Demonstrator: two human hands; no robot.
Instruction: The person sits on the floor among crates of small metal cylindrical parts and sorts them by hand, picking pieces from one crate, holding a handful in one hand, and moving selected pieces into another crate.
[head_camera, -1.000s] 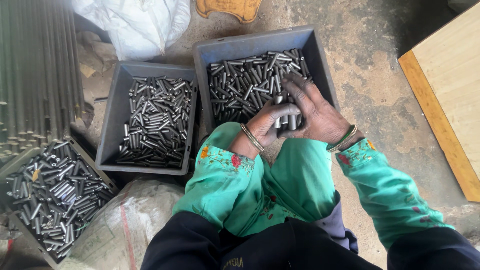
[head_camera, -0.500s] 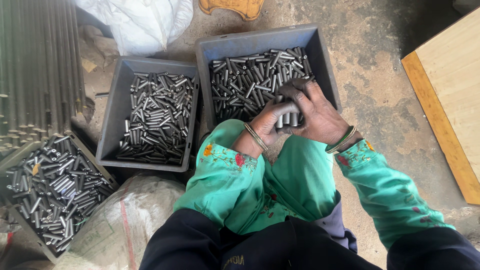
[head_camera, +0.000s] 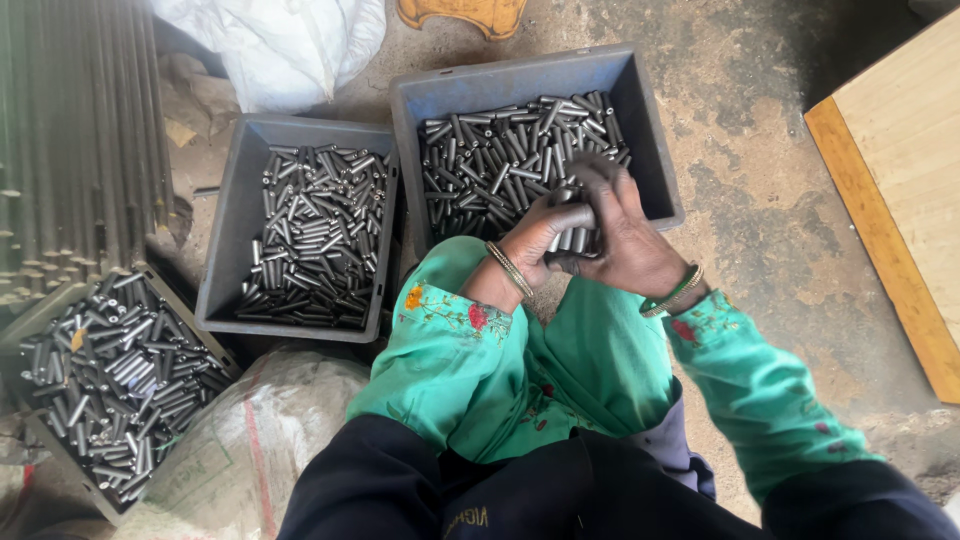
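Short dark steel pins (head_camera: 575, 238), a small bundle of them, sit clamped between your two hands at the centre of the frame, over the near rim of the grey plastic bin (head_camera: 655, 150) that holds the same pins. Compared with a second ago the bundle has barely moved: your hands stay together at that near edge, and only the view has drifted a little, so you are still gathering and evening up the same handful.

Going from the left: a grey bin of pins (head_camera: 100, 370) sits at the lower left, then a second grey bin of pins (head_camera: 225, 230) at middle left, then the bin under your hands.

Your left hand (head_camera: 535, 245) curls in from below, its fingers wrapped around the bundle's left side. Your right hand (head_camera: 625, 245) lies over the top and right, fingers closed on the pins, wrist bent inward, with green sleeves (head_camera: 460, 350) resting on your knees.
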